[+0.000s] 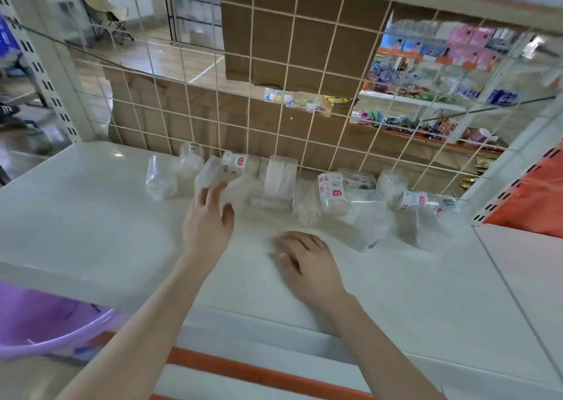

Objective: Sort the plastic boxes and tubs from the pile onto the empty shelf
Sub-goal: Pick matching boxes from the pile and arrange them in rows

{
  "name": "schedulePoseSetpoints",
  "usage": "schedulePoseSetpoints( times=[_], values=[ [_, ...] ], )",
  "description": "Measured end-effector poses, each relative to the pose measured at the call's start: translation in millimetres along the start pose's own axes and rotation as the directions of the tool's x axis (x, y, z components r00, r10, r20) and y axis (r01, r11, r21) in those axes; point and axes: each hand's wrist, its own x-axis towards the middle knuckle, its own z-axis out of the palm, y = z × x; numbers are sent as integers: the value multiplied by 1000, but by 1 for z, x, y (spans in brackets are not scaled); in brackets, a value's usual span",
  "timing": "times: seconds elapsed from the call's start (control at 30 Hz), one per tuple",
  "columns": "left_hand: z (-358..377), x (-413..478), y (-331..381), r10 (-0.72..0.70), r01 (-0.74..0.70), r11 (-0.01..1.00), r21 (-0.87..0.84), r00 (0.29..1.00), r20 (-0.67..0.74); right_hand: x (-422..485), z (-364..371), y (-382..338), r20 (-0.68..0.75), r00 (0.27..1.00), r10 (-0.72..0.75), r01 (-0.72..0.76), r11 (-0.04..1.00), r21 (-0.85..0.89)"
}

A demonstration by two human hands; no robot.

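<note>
Several clear plastic boxes and tubs lie in a loose row along the back of the white shelf (91, 216), against the wire grid. My left hand (210, 220) reaches forward with fingers spread, its fingertips touching a clear box (213, 174) that lies tilted. A labelled tub (237, 163) lies just behind that box. My right hand (307, 262) rests on the shelf with fingers loosely curled, holding nothing. Right of it lie a tall clear tub (280, 183), a labelled tub (332, 191) and a clear box (374, 223).
A cream wire grid (310, 101) backs the shelf, with cardboard boxes (289, 34) behind it. A purple plastic basin (45, 323) sits at the lower left. An orange-trimmed shelf edge (259, 372) runs below. Stocked shelves (441, 95) show at the far right.
</note>
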Motion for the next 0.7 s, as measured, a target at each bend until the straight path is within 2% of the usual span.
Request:
schedulePoseSetpoints(
  times=[0.1,0.17,0.23,0.3,0.4,0.53,0.6,0.7],
  values=[
    [-2,-10,5,253,-255,967,0,962,-103,0,-2,0,-17,1000,23,-21,992,124],
    [-3,-20,9,390,-398,916,-42,912,-128,0,-10,0,-15,992,129,-118,943,310],
    [-2,-29,14,562,-571,817,-79,819,-114,-1,-17,0,-33,971,238,-187,832,522],
    [0,-32,16,673,-679,727,-104,734,-90,-1,-20,1,-45,938,344,-215,678,703],
    [6,-34,16,749,-757,648,-87,654,-111,1,-23,5,19,894,447,-230,423,877],
    [13,-38,18,825,-833,551,-54,553,-119,3,-28,4,155,863,482,-284,206,937],
    [13,-38,19,832,-835,546,-67,550,-73,4,-30,2,187,839,510,-302,152,941],
    [14,-38,18,804,-796,594,-113,594,40,4,-32,1,183,822,540,-298,132,945]
  ],
)
